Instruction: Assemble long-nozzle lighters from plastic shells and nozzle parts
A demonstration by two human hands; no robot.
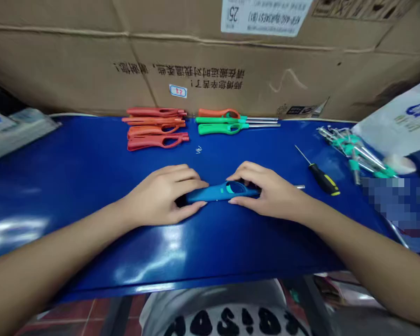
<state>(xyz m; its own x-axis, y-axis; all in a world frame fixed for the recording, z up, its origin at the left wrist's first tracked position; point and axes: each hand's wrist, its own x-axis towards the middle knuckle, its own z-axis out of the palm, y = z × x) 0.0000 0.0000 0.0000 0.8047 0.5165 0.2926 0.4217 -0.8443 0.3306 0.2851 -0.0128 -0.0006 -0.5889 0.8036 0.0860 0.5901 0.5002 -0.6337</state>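
With our left hand [173,195] and right hand [262,189], we gripped the blue lighter [215,192] by both ends above the blue table [91,186].

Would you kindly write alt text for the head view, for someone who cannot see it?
A person's left hand and right hand hold a blue lighter at a blue table. Beyond lie red and orange casings and green and orange lighters; a screwdriver lies to the right.

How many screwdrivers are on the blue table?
1: a black-and-yellow screwdriver, lying to the right of the right hand, its shaft pointing toward the cardboard box. More might be hidden in the pile of metal and green parts.
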